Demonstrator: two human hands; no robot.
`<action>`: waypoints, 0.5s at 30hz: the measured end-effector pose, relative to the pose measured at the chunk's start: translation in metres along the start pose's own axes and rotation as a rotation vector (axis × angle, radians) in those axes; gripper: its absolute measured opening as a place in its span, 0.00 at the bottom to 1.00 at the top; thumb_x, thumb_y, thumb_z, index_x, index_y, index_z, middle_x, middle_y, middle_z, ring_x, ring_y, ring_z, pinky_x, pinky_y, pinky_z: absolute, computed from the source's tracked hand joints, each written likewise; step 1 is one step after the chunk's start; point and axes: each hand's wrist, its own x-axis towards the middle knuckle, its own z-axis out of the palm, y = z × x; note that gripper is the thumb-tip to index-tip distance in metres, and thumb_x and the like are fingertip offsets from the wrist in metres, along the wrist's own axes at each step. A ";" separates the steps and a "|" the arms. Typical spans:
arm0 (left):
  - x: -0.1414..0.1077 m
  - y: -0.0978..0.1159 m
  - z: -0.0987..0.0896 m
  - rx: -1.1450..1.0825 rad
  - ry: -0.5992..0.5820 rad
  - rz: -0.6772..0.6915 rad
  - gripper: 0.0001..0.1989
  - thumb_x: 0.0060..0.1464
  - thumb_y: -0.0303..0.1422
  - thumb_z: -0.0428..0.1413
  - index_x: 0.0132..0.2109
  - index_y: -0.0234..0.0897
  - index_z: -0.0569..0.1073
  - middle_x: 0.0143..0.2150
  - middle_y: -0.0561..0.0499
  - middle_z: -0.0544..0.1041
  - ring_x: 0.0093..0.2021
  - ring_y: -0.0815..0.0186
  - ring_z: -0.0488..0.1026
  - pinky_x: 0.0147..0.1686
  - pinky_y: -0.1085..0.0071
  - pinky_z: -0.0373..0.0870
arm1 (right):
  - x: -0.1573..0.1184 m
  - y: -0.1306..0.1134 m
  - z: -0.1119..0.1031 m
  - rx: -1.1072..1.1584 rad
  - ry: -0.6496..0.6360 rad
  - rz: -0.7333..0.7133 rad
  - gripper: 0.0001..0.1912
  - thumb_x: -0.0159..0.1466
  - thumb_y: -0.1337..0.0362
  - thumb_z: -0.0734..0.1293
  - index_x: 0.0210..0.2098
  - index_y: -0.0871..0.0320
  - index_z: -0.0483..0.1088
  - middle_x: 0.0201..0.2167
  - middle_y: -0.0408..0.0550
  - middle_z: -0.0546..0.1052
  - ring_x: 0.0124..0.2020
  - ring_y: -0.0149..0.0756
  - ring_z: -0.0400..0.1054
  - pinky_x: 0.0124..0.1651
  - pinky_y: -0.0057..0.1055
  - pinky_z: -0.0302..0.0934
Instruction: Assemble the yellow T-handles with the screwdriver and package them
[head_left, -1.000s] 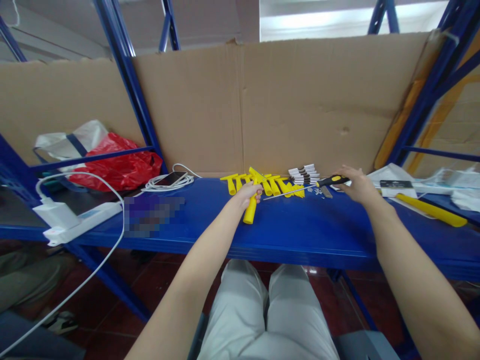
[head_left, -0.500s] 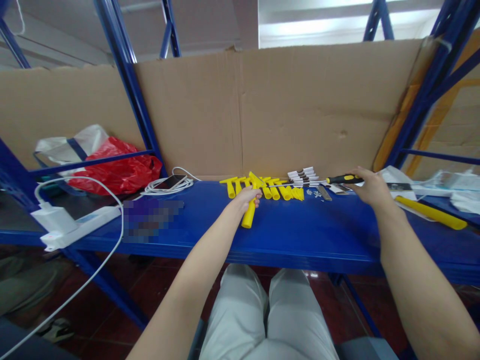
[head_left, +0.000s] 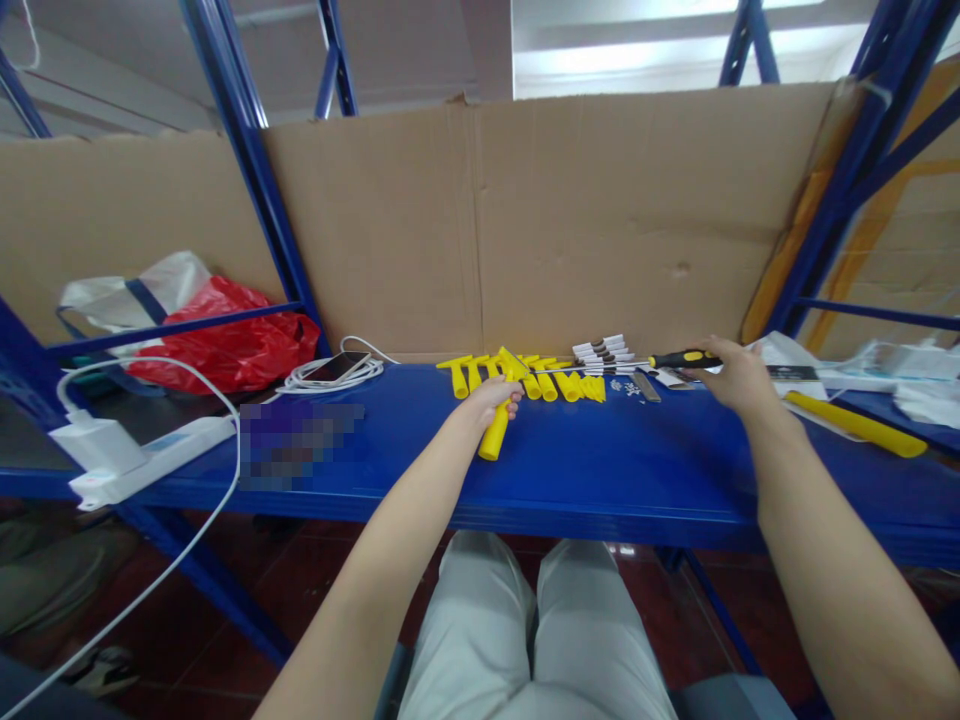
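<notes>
My left hand [head_left: 495, 402] is closed round a yellow T-shaped plastic handle [head_left: 492, 440], whose thick end points down toward me. In my right hand [head_left: 731, 375] is a screwdriver [head_left: 679, 359] with a black and yellow grip. Its long shaft runs left to the head of the yellow handle; whether the tip touches a screw is too small to tell. Behind my left hand lies a row of similar yellow handles [head_left: 547, 387]. Small silvery screws [head_left: 630, 388] and a flat grey metal piece [head_left: 646, 387] lie under the screwdriver.
White-and-dark strips [head_left: 602, 350] are stacked by the cardboard wall [head_left: 600, 220]. A long yellow piece [head_left: 859, 425] lies at the right. On the left are a phone [head_left: 339, 367] on a coiled white cable, a red bag [head_left: 232, 335] and a power strip [head_left: 161, 462]. Blue posts [head_left: 251, 170] frame the bench.
Both hands keep their hold on the yellow handle and the screwdriver. The view has shifted slightly; otherwise little differs.
</notes>
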 end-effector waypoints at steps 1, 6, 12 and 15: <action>0.000 0.000 0.000 0.005 -0.006 -0.003 0.13 0.49 0.17 0.51 0.32 0.40 0.58 0.15 0.64 0.59 0.11 0.78 0.54 0.15 0.81 0.50 | 0.000 0.000 0.000 -0.006 -0.003 -0.001 0.11 0.58 0.54 0.65 0.34 0.54 0.73 0.45 0.60 0.79 0.56 0.60 0.66 0.62 0.68 0.35; 0.000 0.001 0.000 0.019 -0.013 -0.014 0.13 0.50 0.19 0.53 0.31 0.40 0.57 0.15 0.64 0.59 0.11 0.79 0.54 0.15 0.80 0.49 | 0.000 0.000 -0.001 -0.018 -0.018 0.006 0.13 0.58 0.53 0.65 0.34 0.55 0.73 0.48 0.61 0.78 0.57 0.60 0.66 0.62 0.67 0.35; 0.003 0.000 -0.001 0.022 -0.019 -0.012 0.14 0.47 0.22 0.57 0.33 0.39 0.59 0.15 0.65 0.59 0.12 0.78 0.55 0.15 0.80 0.50 | 0.000 0.000 0.000 0.002 -0.007 -0.010 0.13 0.57 0.52 0.64 0.34 0.55 0.72 0.46 0.60 0.78 0.57 0.61 0.65 0.62 0.68 0.36; 0.003 0.000 -0.001 0.022 -0.022 -0.016 0.14 0.47 0.23 0.58 0.33 0.39 0.59 0.15 0.65 0.59 0.12 0.78 0.55 0.15 0.80 0.50 | 0.000 0.000 0.000 0.014 -0.012 -0.002 0.13 0.56 0.52 0.64 0.33 0.54 0.71 0.45 0.60 0.79 0.57 0.61 0.65 0.62 0.68 0.35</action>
